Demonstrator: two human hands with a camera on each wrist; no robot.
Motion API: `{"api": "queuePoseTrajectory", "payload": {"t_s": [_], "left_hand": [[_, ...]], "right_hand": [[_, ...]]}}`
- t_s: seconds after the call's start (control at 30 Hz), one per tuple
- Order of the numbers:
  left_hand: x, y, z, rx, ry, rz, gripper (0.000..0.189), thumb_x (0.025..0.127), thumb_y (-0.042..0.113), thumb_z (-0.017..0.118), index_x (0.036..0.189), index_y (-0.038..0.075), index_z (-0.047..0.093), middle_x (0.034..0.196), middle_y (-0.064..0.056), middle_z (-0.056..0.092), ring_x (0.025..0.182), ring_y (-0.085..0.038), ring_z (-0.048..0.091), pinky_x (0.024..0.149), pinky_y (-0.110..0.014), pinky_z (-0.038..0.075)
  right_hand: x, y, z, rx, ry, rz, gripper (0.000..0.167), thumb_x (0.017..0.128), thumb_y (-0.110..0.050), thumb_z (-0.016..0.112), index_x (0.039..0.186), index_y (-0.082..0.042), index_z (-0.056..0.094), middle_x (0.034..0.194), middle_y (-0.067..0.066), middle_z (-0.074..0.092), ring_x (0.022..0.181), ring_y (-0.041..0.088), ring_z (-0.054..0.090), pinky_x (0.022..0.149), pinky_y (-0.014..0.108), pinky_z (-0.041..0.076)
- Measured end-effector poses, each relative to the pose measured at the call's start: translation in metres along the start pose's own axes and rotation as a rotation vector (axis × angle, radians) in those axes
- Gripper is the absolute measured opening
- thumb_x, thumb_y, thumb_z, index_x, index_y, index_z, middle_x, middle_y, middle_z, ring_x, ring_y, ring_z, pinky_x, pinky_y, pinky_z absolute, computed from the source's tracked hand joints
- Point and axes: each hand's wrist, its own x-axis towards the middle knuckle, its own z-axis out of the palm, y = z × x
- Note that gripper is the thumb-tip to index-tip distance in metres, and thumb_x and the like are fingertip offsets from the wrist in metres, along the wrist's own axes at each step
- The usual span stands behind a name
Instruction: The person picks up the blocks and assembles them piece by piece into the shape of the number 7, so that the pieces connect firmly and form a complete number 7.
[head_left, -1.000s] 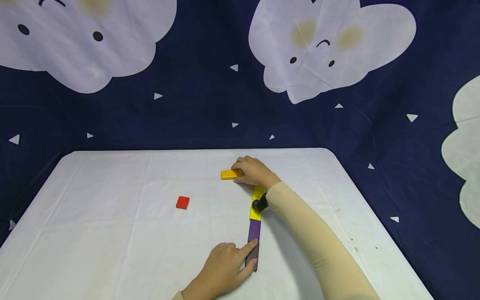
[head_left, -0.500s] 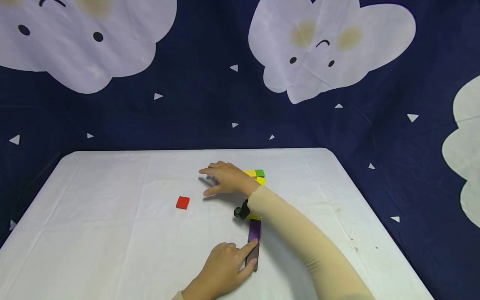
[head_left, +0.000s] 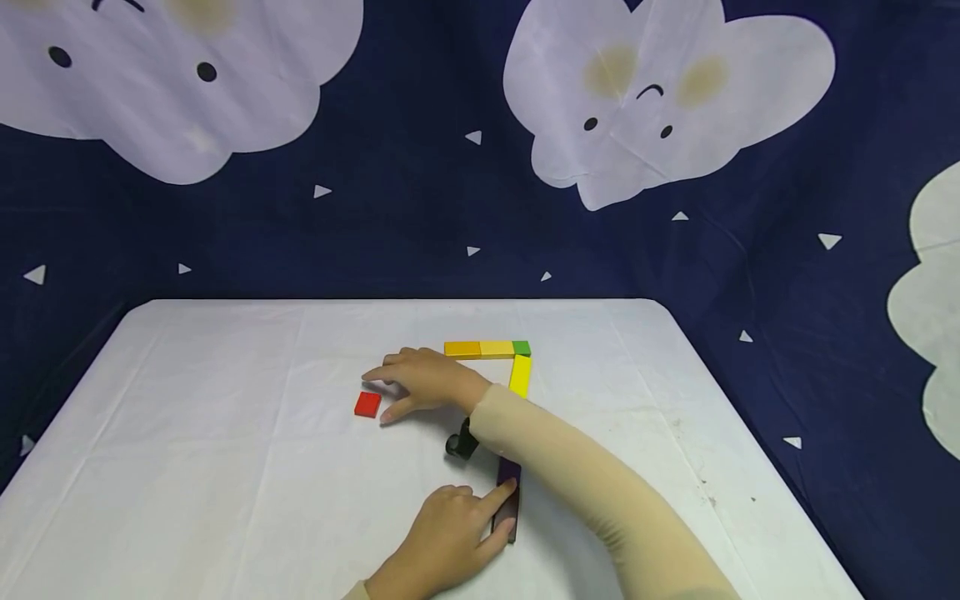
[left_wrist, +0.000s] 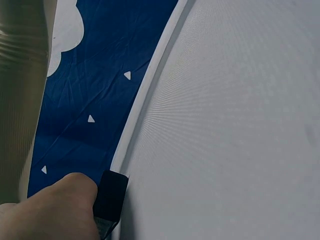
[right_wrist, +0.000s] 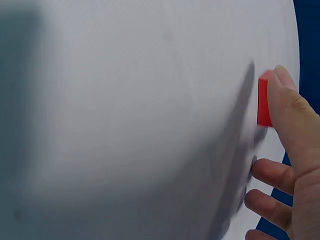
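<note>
My right hand [head_left: 423, 379] hovers over the table with thumb and fingers spread, just right of a small red block [head_left: 367, 405]. In the right wrist view the thumb [right_wrist: 295, 117] overlaps part of that red block [right_wrist: 264, 100]; no grip on it shows. My left hand [head_left: 450, 529] rests at the near end of a row of blocks. Its straight index finger touches the seam between a purple block [head_left: 509, 471] and a dark block [head_left: 506, 517], and its thumb lies on the dark one. The left wrist view shows a black block-like shape [left_wrist: 111, 195] beside this hand.
An orange block [head_left: 462, 350], a pale yellow block [head_left: 497, 349] and a green block [head_left: 522, 347] form the row's far end. A bright yellow block [head_left: 520, 375] leads toward me, partly under the right sleeve. A patterned cloth [head_left: 397, 217] hangs behind the white table [head_left: 187, 433].
My right hand has let go of the orange block, leaving it against the pale yellow one, and moved left and nearer to the red block. My left hand has stayed in place.
</note>
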Motion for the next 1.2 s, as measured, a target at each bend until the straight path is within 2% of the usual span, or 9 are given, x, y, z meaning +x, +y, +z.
{"api": "queuePoseTrajectory", "payload": {"t_s": [0.1,0.2,0.43,0.8,1.0,1.2], "left_hand": [[0.001,0.000,0.000,-0.010,-0.027,-0.008,0.040,0.098,0.043,0.055,0.131,0.023,0.065,0.064,0.005,0.067,0.068,-0.009,0.064,0.078,-0.033,0.054],[0.001,0.000,-0.001,-0.022,-0.043,-0.012,0.040,0.099,0.044,0.054,0.132,0.023,0.064,0.064,0.006,0.066,0.066,-0.008,0.062,0.077,-0.033,0.054],[0.002,0.000,-0.001,-0.023,-0.032,-0.003,0.040,0.099,0.043,0.054,0.131,0.022,0.065,0.061,0.007,0.064,0.063,-0.006,0.059,0.074,-0.032,0.053],[0.001,-0.001,-0.001,-0.033,-0.025,-0.006,0.039,0.099,0.043,0.054,0.130,0.022,0.066,0.062,0.007,0.064,0.061,-0.005,0.057,0.073,-0.031,0.053],[0.001,0.000,-0.002,-0.026,-0.018,-0.010,0.039,0.098,0.042,0.055,0.130,0.023,0.066,0.062,0.006,0.064,0.062,-0.006,0.058,0.073,-0.031,0.053],[0.001,0.000,-0.003,-0.029,-0.033,-0.010,0.039,0.098,0.043,0.054,0.131,0.024,0.065,0.072,0.003,0.072,0.072,-0.011,0.068,0.075,-0.034,0.055]], "right_hand": [[0.004,-0.004,0.001,0.003,0.001,-0.037,0.067,0.083,-0.060,0.070,0.142,-0.032,0.053,0.109,-0.012,0.057,0.100,0.007,0.049,0.091,0.023,0.041],[0.006,-0.009,0.000,0.000,-0.002,-0.060,0.061,0.084,-0.059,0.069,0.139,-0.033,0.056,0.105,-0.013,0.056,0.097,0.006,0.049,0.088,0.022,0.040],[0.007,-0.023,-0.001,-0.038,-0.019,-0.103,0.056,0.086,-0.056,0.068,0.136,-0.033,0.057,0.109,-0.011,0.058,0.099,0.007,0.051,0.087,0.020,0.041],[0.007,-0.027,-0.001,-0.049,-0.021,-0.096,0.042,0.091,-0.044,0.068,0.130,-0.030,0.061,0.114,-0.010,0.060,0.104,0.007,0.054,0.094,0.021,0.042],[0.006,-0.021,-0.006,-0.033,-0.020,-0.047,0.036,0.093,-0.038,0.068,0.127,-0.028,0.062,0.117,-0.008,0.062,0.107,0.008,0.056,0.097,0.023,0.044],[0.006,-0.002,-0.008,-0.102,0.026,0.080,0.041,0.095,-0.041,0.065,0.132,-0.026,0.061,0.127,-0.006,0.062,0.114,0.012,0.056,0.100,0.028,0.045]]}}
